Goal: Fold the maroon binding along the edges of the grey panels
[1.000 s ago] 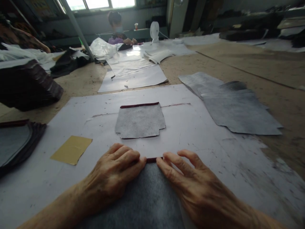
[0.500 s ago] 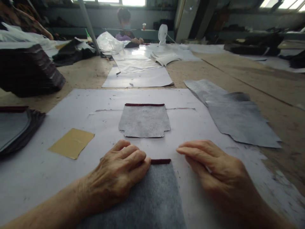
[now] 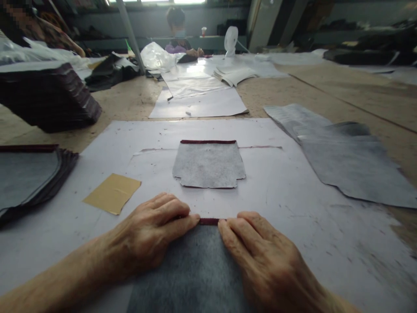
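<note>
Head view: my left hand (image 3: 153, 230) and right hand (image 3: 270, 256) rest at the dark red edge (image 3: 209, 221) of a grey panel (image 3: 192, 274), a short stretch of red showing between them. The fingers of each hand lie close together, tips down on the edge; whether a thumb pinches from beneath, I cannot tell. I'd press evenly with both hands, so the fold stays straight and the same width, and run outward from the middle to avoid a pucker. The panel lies nearest me, flat on the white sheet (image 3: 260, 195). Just beyond is a small piece (image 3: 208, 163), its red edge on the far side. A tan card (image 3: 114, 192) sits to the left, grey sheets (image 3: 345, 156) to the right, a red-edged stack (image 3: 26, 174) far left.
</note>
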Available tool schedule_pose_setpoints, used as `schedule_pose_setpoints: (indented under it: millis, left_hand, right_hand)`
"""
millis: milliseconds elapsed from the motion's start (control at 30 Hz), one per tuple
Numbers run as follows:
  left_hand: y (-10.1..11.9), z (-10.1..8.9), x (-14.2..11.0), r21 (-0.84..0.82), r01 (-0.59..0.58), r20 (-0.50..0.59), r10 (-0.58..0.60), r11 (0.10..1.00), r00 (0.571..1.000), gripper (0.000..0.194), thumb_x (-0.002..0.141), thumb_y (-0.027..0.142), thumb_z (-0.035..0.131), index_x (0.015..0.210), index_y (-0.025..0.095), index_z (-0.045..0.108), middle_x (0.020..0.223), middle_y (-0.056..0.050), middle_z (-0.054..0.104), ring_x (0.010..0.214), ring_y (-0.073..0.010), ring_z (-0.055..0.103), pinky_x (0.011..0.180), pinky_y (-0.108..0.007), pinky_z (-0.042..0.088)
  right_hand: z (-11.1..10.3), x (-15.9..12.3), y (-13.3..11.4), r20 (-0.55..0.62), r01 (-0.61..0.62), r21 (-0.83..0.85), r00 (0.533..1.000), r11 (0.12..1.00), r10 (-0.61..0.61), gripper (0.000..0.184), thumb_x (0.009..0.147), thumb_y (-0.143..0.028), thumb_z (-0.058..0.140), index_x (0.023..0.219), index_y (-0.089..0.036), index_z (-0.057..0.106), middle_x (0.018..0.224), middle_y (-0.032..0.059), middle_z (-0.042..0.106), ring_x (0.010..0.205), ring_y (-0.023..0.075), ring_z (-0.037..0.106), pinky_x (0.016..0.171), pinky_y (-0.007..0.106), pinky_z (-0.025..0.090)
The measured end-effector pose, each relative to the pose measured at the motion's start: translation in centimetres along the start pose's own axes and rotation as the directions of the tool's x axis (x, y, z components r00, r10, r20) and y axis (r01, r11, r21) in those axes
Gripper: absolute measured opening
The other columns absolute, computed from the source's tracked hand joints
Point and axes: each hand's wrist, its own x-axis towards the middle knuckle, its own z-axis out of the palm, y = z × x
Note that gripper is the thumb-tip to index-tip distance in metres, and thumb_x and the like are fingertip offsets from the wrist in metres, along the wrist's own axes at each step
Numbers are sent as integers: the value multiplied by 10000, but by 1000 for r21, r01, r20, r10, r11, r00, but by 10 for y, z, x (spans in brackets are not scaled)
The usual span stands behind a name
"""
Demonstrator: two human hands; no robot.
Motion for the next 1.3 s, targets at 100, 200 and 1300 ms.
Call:
schedule_pose_setpoints:
  millis: [100, 200, 1300]
  left_hand:
    - [-1, 0, -7, -41, 23, -19, -24, 999, 1000, 293, 852, 40, 402, 1102, 128, 527, 896, -75, 544, 783, -143, 483, 681, -285, 456]
    - [0, 2, -5, -75, 34, 13, -33, 997, 999, 310, 817, -1, 373, 1054, 113, 536, 887, -79, 535, 777, -152, 472, 674, -296, 442]
    - [-6, -11, -18, -69, 13, -15, -14, 998, 1000, 184, 836, 32, 374, 918, 68, 535, 840, -107, 538, 746, -175, 470, 659, -334, 439]
  right_hand:
    - [2, 0, 1, 22, 2, -12, 1000, 1000, -2, 368, 840, -7, 290, 1045, 5, 595, 809, 124, 596, 796, 221, 532, 682, 363, 514]
    - [2, 2, 1, 40, 14, 3, 999, 1000, -14, 346, 841, -6, 313, 1021, -6, 609, 822, 113, 603, 788, 213, 535, 691, 346, 507]
    - [15, 36, -17, 116, 175, -74, 979, 982, -166, 377, 803, -4, 283, 909, -24, 645, 871, 155, 618, 757, 229, 539, 665, 355, 483]
